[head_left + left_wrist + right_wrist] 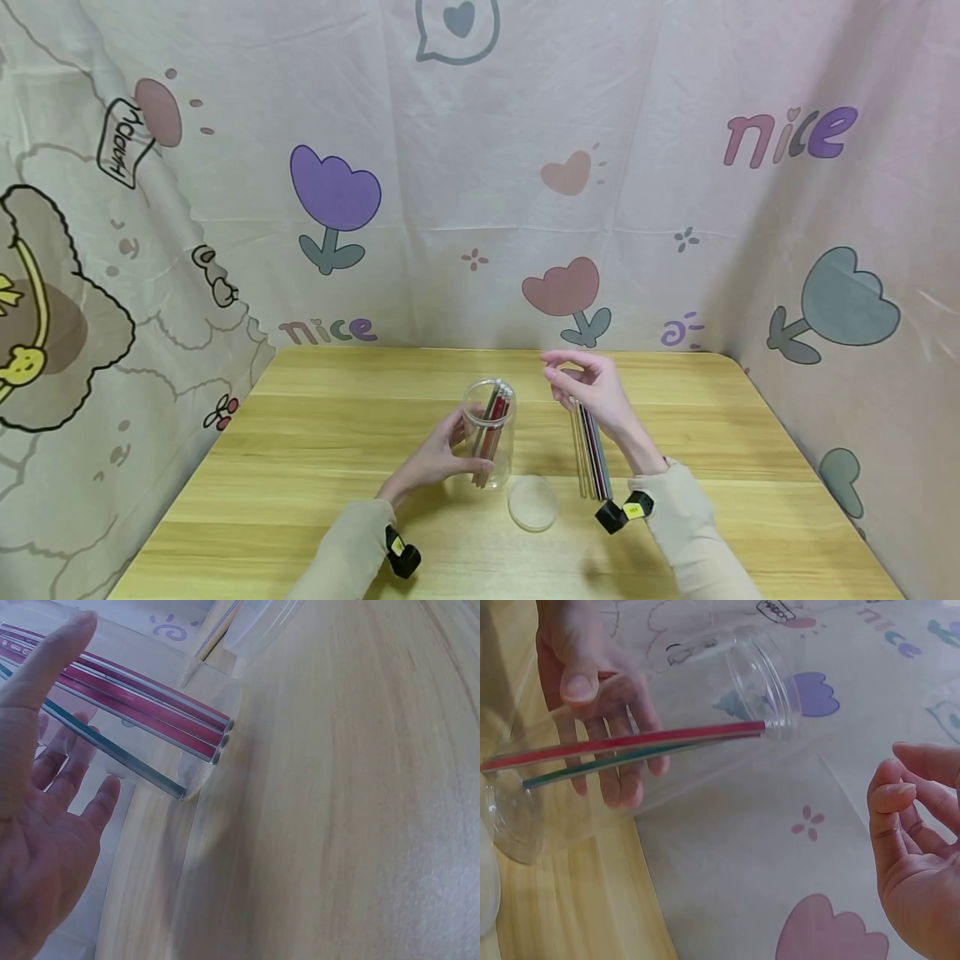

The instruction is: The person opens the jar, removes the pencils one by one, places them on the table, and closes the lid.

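My left hand (442,454) grips a clear plastic jar (504,467), thumb on the near side and fingers behind it. Inside lean several red pencils (150,705) and a green pencil (120,754), their lower ends at the jar's bottom. The jar's mouth has no lid on it. My right hand (596,392) hovers to the right of the jar, above the far ends of a row of loose pencils (592,458) in gold and dark colours. Its fingers (889,802) are loosely bent, with nothing between them.
A round clear lid (533,503) lies on the wooden table (337,467), between the jar and the loose pencils. Behind the table hangs a printed cloth (450,167), with more of it along both sides.
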`<state>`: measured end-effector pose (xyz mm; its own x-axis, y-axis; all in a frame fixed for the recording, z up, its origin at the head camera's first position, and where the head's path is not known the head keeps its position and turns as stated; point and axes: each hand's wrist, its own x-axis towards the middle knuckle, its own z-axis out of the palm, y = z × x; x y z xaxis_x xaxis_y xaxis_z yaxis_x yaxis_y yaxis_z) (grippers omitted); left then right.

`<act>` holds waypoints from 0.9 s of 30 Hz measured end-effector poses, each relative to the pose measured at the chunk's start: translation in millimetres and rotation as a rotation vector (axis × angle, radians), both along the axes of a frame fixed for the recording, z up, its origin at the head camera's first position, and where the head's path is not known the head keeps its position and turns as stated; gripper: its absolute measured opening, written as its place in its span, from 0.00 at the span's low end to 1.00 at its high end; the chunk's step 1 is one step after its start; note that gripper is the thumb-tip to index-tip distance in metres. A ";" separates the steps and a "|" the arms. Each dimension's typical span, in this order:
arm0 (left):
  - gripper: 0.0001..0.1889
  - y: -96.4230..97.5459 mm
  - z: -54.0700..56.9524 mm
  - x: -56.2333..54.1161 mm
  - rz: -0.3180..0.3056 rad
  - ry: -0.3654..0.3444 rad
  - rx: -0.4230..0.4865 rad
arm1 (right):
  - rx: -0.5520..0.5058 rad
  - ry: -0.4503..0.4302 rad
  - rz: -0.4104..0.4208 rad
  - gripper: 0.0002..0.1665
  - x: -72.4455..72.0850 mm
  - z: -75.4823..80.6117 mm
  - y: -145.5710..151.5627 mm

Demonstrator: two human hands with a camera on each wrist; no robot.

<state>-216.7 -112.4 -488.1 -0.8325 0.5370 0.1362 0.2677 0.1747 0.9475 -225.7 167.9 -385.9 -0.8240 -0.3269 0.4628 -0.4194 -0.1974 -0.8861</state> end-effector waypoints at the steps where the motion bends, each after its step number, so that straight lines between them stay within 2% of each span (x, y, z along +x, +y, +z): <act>1: 0.43 0.0 -0.1 0.0 0.001 0.001 0.000 | 0.010 0.002 0.009 0.18 0.5 0.5 -1.1; 15: 0.43 0.5 -1.2 -0.7 0.011 0.011 0.000 | 0.136 0.047 0.052 0.14 7.4 4.9 -14.6; 27: 0.42 0.7 -1.0 -1.0 -0.001 0.013 0.017 | 0.228 0.069 0.085 0.15 6.4 4.8 -22.6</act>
